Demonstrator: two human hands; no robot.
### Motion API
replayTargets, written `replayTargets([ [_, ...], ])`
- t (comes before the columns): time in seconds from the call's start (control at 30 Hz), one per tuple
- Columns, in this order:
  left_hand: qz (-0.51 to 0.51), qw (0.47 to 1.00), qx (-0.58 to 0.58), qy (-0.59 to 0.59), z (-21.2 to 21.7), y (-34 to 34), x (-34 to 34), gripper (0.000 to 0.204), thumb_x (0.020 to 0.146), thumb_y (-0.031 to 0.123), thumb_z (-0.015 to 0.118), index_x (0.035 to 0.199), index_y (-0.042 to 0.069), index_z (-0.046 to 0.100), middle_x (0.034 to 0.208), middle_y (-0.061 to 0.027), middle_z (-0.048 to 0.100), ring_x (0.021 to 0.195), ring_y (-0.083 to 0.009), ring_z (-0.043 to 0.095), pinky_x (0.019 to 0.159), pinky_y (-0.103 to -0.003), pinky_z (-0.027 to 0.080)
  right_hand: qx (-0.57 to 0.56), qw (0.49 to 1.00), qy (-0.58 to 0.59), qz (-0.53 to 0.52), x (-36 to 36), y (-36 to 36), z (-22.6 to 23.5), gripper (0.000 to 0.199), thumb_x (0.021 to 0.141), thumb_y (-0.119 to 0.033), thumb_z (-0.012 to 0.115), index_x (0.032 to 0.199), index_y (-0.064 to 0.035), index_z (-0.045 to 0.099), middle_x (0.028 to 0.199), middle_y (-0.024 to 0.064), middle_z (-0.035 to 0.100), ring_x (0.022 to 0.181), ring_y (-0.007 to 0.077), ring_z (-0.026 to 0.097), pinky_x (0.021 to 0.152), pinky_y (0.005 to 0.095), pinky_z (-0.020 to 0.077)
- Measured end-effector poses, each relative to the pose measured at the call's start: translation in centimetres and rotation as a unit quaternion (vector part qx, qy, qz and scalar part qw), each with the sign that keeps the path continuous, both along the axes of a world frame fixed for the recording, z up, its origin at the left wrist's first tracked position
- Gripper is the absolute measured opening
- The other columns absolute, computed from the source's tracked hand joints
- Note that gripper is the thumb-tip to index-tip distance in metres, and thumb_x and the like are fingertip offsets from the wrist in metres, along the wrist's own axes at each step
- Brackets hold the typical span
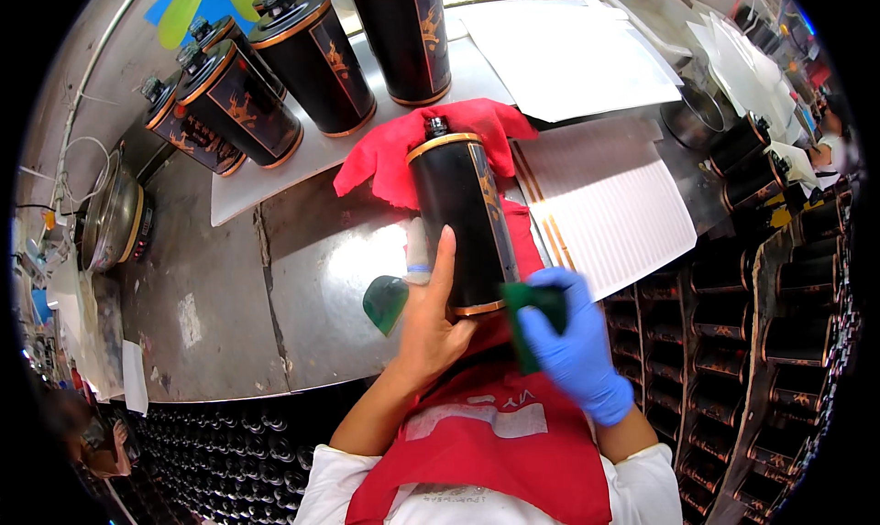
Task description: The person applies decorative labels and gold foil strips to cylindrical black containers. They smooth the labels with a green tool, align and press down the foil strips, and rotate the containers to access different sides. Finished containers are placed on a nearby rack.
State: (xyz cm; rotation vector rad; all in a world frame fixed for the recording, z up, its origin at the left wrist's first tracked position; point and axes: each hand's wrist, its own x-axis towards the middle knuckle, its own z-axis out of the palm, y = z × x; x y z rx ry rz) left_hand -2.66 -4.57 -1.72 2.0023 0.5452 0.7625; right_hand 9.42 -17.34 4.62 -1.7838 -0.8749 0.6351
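A black cylindrical bottle (449, 218) with gold bands and a gold picture panel on its side leans over the bench in front of me. My left hand (431, 319), bare but for a pale wrap on one finger, grips the bottle's lower left side. In my right hand (579, 346), gloved in blue, is a dark green flat scraper (530, 310), slightly blurred, close to the bottle's lower right edge; I cannot tell if they touch. Behind the bottle's neck lies a bunched red cloth (390, 158). Another green flat piece (385, 302) rests on the bench left of my hand.
Several similar black bottles (312, 62) stand on a pale board at the back left. Ribbed white sheets with gold strips (610, 200) and plain white paper (568, 62) lie to the right. A round metal pan (115, 213) sits far left. Racks of bottles (715, 360) fill the lower right.
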Motion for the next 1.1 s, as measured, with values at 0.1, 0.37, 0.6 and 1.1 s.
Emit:
replayTargets([
  [0.1, -0.017, 1.000, 0.016, 0.000, 1.4, 0.0, -0.1, 0.105, 0.061, 0.008, 0.082, 0.144, 0.003, 0.019, 0.143, -0.0260, 0.024, 0.129, -0.0379, 0.032, 0.106, -0.040, 0.023, -0.009, 0.994, 0.012, -0.112, 2.8, -2.5, -1.7, 0.032, 0.082, -0.003, 0.060, 0.112, -0.0030, 0.048, 0.099, 0.0105, 0.059, 0.088, 0.0144, 0.059, 0.078, 0.0272, 0.0489],
  [0.37, -0.032, 0.980, 0.180, 0.073, 3.0, 0.7, 1.2, 0.091, 0.064, 0.008, 0.073, 0.142, 0.002, 0.026, 0.140, -0.0360, 0.019, 0.131, -0.0495, 0.022, 0.105, -0.052, 0.021, 0.039, 0.995, 0.096, 0.007, 0.0, -0.5, -1.2, 0.035, 0.081, -0.004, 0.065, 0.112, -0.0025, 0.049, 0.103, 0.0072, 0.056, 0.094, 0.0127, 0.056, 0.082, 0.0251, 0.0468],
  [0.6, -0.049, 0.996, -0.077, 0.024, -1.3, 0.6, -1.4, 0.099, 0.074, 0.003, 0.069, 0.144, -0.002, 0.000, 0.140, -0.0234, 0.033, 0.126, -0.0297, 0.041, 0.098, -0.034, 0.036, 0.032, 0.977, 0.208, -0.037, 1.9, -1.0, -4.2, 0.037, 0.081, 0.000, 0.063, 0.114, -0.0015, 0.047, 0.104, 0.0071, 0.053, 0.094, 0.0114, 0.054, 0.082, 0.0237, 0.0459],
  [1.1, -0.052, 0.992, -0.072, 0.088, 0.2, -0.1, -0.7, 0.108, 0.070, -0.006, 0.068, 0.144, 0.002, -0.011, 0.134, -0.0247, 0.040, 0.118, -0.0326, 0.050, 0.085, -0.035, 0.047, 0.040, 0.976, 0.213, -0.026, 1.8, -0.7, -4.0, 0.032, 0.084, -0.008, 0.063, 0.114, -0.0025, 0.051, 0.101, 0.0073, 0.057, 0.092, 0.0126, 0.056, 0.081, 0.0256, 0.0466],
])
